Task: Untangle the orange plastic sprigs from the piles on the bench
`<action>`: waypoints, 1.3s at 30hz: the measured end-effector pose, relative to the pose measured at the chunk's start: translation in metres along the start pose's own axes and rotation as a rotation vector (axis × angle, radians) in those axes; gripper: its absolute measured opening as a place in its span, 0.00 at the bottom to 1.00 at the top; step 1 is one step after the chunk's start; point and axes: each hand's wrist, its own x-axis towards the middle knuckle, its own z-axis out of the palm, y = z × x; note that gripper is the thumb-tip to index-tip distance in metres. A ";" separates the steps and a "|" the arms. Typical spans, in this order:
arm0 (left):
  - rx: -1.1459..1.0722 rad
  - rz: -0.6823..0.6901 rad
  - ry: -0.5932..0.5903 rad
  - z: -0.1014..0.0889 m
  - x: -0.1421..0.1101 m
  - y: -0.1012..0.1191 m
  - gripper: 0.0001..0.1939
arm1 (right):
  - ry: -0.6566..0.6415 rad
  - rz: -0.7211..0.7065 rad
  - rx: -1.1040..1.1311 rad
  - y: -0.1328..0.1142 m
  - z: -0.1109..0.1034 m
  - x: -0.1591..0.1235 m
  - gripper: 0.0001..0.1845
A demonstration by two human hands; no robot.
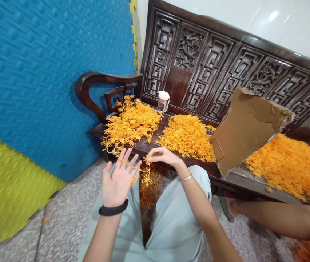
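My left hand is held palm up with its fingers spread, a black band round the wrist. Thin orange plastic flower stems lie across its fingers. My right hand, with a bangle at the wrist, pinches a small orange flower piece whose strands hang down beside the left fingers. Just beyond the hands, a loose heap of branching orange pieces lies on the dark wooden bench. To its right is a denser heap of small orange pieces.
A bent cardboard sheet stands between the middle heap and a larger orange heap. A lidded clear cup stands against the carved backrest. Another person's leg is at lower right. Blue foam matting covers the left side.
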 end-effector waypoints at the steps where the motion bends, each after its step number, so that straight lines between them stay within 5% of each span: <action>1: -0.020 0.004 0.037 -0.002 0.001 0.000 0.18 | 0.048 -0.007 0.007 0.001 -0.001 0.001 0.13; 10: -0.183 -0.009 0.052 -0.009 0.007 -0.004 0.09 | 0.369 -0.085 0.184 0.009 -0.010 0.005 0.08; 25: -0.207 -0.185 0.162 0.000 0.005 -0.030 0.19 | 0.883 -0.142 0.239 0.020 -0.004 0.017 0.04; 28: -0.169 -0.230 0.140 -0.005 0.004 -0.030 0.19 | 1.101 -0.215 0.267 0.022 -0.029 0.012 0.06; 32: -0.120 -0.250 0.187 -0.016 0.006 -0.019 0.21 | 1.552 -0.362 0.237 0.019 -0.089 -0.021 0.08; 35: -0.131 -0.153 0.181 -0.021 0.009 -0.008 0.20 | 1.629 -0.489 0.088 0.019 -0.119 -0.045 0.11; 39: -0.131 -0.090 0.158 -0.022 0.011 -0.002 0.19 | 1.530 -0.431 -0.011 0.026 -0.122 -0.048 0.13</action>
